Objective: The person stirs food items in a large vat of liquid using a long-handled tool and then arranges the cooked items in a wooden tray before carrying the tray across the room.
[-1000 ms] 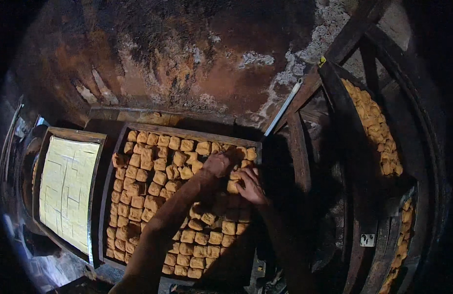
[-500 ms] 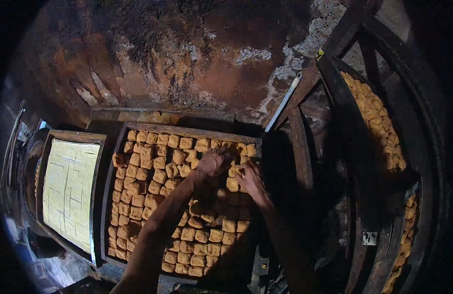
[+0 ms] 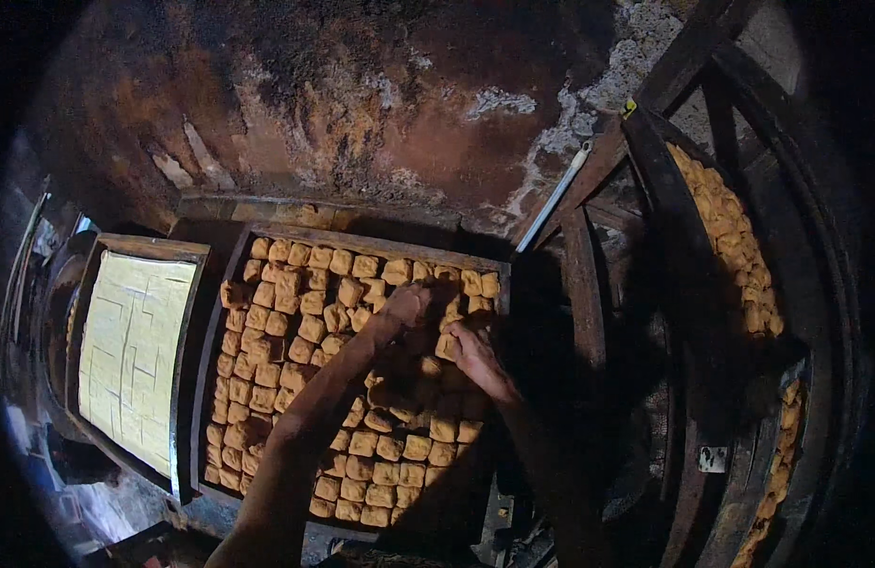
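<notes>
A wooden-rimmed tray (image 3: 380, 244) holds many rows of golden-brown blocks that look like fried tofu (image 3: 363, 443). My left hand (image 3: 406, 305) reaches over its far part, fingers curled down among the blocks; what they hold, if anything, is lost in shadow. Close by on the right, my right hand (image 3: 477, 352) has thumb and fingers closed on one tofu block (image 3: 447, 346) above the tray's right side. Shadow from my arms darkens the blocks beneath. In the rows at left some blocks sit tilted or piled on others.
To the left stands a wooden frame (image 3: 153, 248) with a pale yellow, line-marked sheet (image 3: 134, 350). A stained wall (image 3: 362, 123) rises behind. At right are dark timber beams (image 3: 587, 284), a thin pale tube (image 3: 556, 194) and racks with more brown blocks (image 3: 731, 237).
My right hand has drawn slightly nearer and left, with its fingers on a block. The left hand stays over the far rows. The whole view has shifted slightly.
</notes>
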Demonstrator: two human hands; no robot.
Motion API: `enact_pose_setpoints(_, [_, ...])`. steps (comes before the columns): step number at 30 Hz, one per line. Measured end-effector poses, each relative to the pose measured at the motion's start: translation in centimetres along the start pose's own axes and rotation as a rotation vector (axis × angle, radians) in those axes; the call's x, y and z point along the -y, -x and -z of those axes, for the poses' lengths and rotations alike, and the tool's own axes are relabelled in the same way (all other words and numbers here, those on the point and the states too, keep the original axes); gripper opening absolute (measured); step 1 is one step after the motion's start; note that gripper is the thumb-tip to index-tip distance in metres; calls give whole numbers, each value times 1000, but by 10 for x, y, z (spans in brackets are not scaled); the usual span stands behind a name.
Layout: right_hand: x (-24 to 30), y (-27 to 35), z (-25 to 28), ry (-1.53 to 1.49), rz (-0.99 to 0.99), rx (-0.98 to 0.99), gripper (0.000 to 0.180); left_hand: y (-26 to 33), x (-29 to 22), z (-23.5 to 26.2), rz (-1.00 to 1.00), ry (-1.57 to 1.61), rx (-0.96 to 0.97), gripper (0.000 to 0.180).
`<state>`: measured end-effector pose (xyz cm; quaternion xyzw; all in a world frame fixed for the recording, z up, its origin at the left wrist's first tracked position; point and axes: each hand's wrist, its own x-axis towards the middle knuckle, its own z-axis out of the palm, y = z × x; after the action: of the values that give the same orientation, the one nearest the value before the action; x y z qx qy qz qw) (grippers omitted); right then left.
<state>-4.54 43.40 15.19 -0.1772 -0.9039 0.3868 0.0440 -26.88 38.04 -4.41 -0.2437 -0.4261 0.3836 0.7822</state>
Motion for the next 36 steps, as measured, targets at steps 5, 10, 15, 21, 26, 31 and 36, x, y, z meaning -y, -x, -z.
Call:
enact_pose_setpoints(5, [-10, -16, -3, -121, -245, 175, 23, -8, -5, 17, -82, 89, 130, 18])
enact_pose_setpoints(10, [-14, -4, -10, 407, 260, 58, 25, -30, -13, 46, -115, -79, 162, 25])
enact_pose_setpoints(15, [6, -16, 2, 225, 132, 138, 21, 21, -25, 69, -187, -263, 67, 31])
enact_pose_setpoints(21, [-34, -35, -1, 364, 15, -48, 28, 4, 7, 53, -252, -508, 162, 31])
enact_pose_setpoints(26, [1, -43, -5, 318, -168, 48, 38, 11, 31, 44, -185, -662, 240, 34])
enact_pose_setpoints(31, [2, -45, -19, 403, -216, 184, 49, 17, 45, 47, -181, -810, 339, 38])
enact_pose_setpoints(36, [-36, -29, -13, 85, -259, -17, 40, -21, 78, 60, -365, -936, 525, 28])
